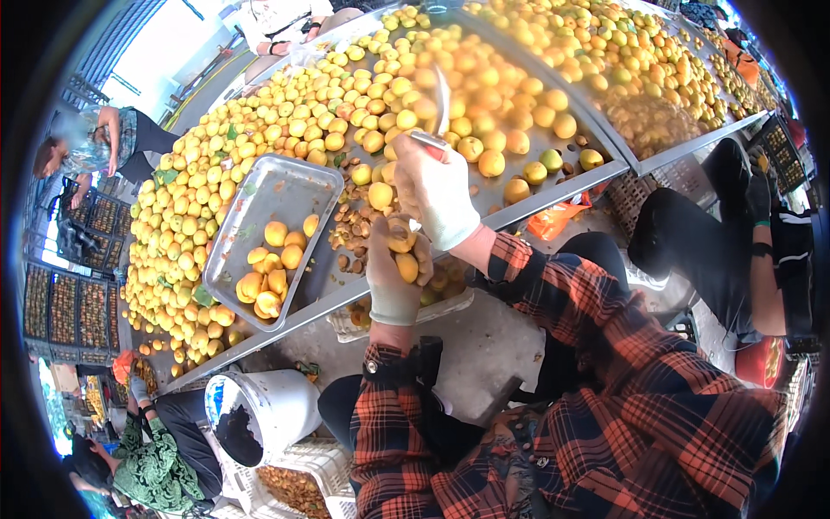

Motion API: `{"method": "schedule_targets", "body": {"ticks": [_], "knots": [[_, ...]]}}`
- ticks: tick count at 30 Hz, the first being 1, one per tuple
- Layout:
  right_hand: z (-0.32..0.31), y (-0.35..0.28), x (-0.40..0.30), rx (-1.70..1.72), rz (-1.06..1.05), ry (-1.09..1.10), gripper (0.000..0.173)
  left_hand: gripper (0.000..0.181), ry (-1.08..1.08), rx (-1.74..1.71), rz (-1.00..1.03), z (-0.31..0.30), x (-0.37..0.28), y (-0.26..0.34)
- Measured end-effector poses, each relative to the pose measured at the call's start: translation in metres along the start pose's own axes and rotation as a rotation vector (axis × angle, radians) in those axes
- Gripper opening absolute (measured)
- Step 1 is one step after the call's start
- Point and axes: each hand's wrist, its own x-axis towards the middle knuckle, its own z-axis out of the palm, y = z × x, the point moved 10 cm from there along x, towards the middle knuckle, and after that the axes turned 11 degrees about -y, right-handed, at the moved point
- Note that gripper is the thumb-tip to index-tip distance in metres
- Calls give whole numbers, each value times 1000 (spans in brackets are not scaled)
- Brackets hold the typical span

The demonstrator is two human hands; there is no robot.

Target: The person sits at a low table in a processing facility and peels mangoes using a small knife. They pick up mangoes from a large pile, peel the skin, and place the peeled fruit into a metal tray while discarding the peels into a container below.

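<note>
My right hand (pixel 431 185), in a pale work glove, grips a small knife (pixel 442 104) with a red handle; its curved blade points away from me, over the fruit pile. Just below it my left hand (pixel 395 276), gloved too, holds apricots (pixel 406 267), one of them low in the palm. Beside the left hand, brown apricot stones (pixel 353 230) lie heaped on the metal table (pixel 311 285). A shallow metal tray (pixel 224 266) to the left carries several opened apricots (pixel 266 292) at its near end. Whole apricots (pixel 279 110) cover much of the table beyond.
Under the table edge stands a light plastic crate (pixel 447 308) with fruit. A white bucket (pixel 285 409) and a crate of stones (pixel 295 490) are at my lower left. People sit or stand around, one in a green patterned top (pixel 155 464). Stacked crates (pixel 71 308) line the left.
</note>
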Motion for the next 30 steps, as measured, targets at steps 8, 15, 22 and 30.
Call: {"method": "schedule_targets", "body": {"ticks": [8, 15, 22, 30], "knots": [[-9, 19, 19, 476, -66, -101, 23, 54, 196, 1340, 378, 28, -14, 33], [-35, 39, 25, 332, 75, 245, 34, 62, 168, 1137, 281, -16, -1, 20], [-50, 40, 50, 246, 53, 298, 25, 39, 376, 1101, 208, -15, 17, 47], [-47, 36, 90, -1298, 64, -121, 36, 20, 568, 607, 392, -86, 24, 96]]}}
